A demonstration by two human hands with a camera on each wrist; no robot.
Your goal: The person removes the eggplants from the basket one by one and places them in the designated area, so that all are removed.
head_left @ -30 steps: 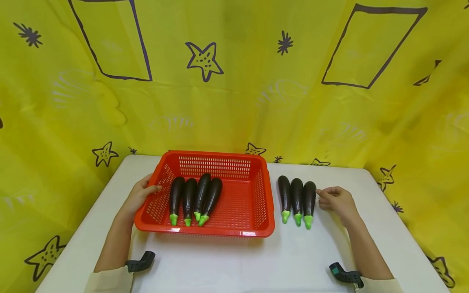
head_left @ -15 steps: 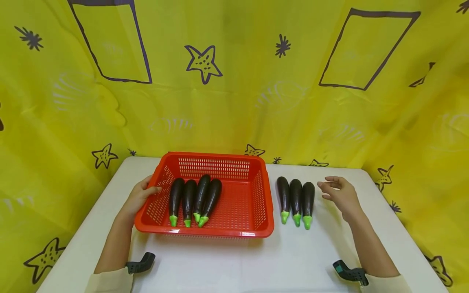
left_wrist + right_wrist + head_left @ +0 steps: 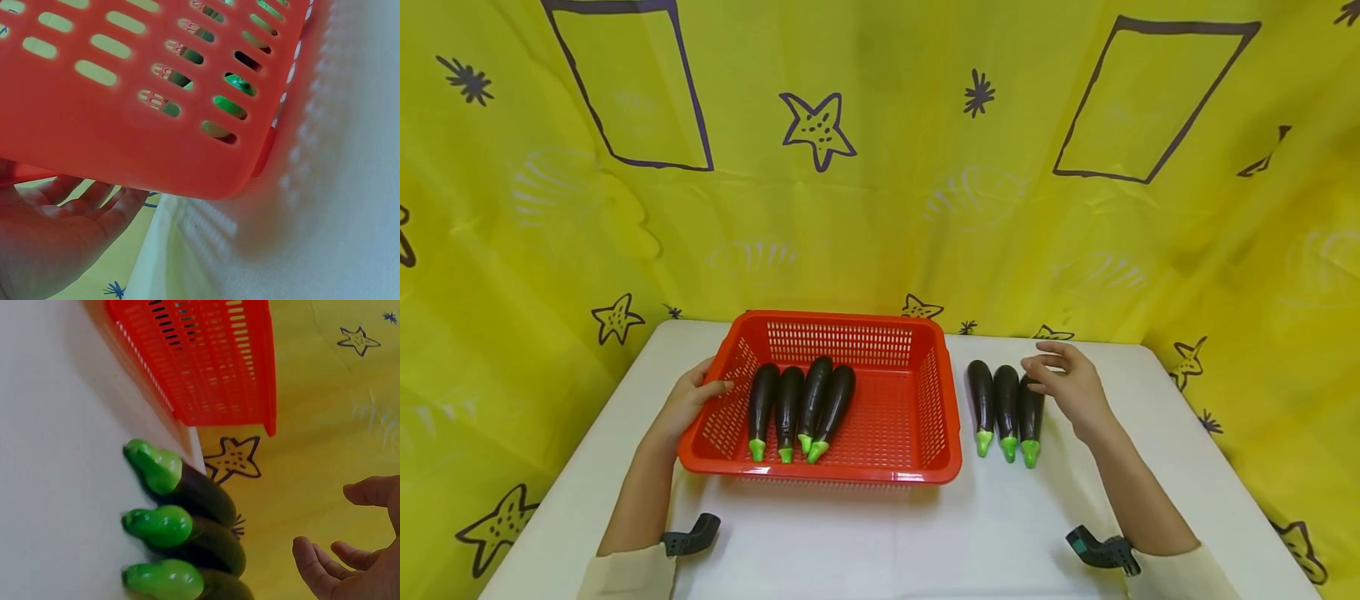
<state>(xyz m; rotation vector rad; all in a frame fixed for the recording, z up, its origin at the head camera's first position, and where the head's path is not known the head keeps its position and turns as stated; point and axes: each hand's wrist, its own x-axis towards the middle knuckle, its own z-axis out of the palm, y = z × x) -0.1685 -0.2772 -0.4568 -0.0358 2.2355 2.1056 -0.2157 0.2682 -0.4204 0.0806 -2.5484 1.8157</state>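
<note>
My left hand (image 3: 687, 406) grips the left rim of a red plastic basket (image 3: 880, 473), its thumb over the inside of the wall. In the left wrist view its fingers pass behind the basket's edge. Several dark eggplants (image 3: 762, 404) with green stems lie in the left half of the basket. Outside it, three more eggplants lie side by side on the table, stems toward me. My right hand (image 3: 1071, 387) hovers over the upper end of the rightmost eggplant (image 3: 1030, 421). In the right wrist view its thumb and fingers are spread apart, holding nothing.
A white table (image 3: 820, 542) bears everything. Yellow cloth (image 3: 880, 208) with drawn stars stands behind it and along both sides. The basket's right wall is close to the leftmost loose eggplant (image 3: 981, 400).
My right hand first lifted off from beside the rightmost eggplant, its fingers parting, then moved left over that eggplant's top. The left hand and the basket have stayed in place.
</note>
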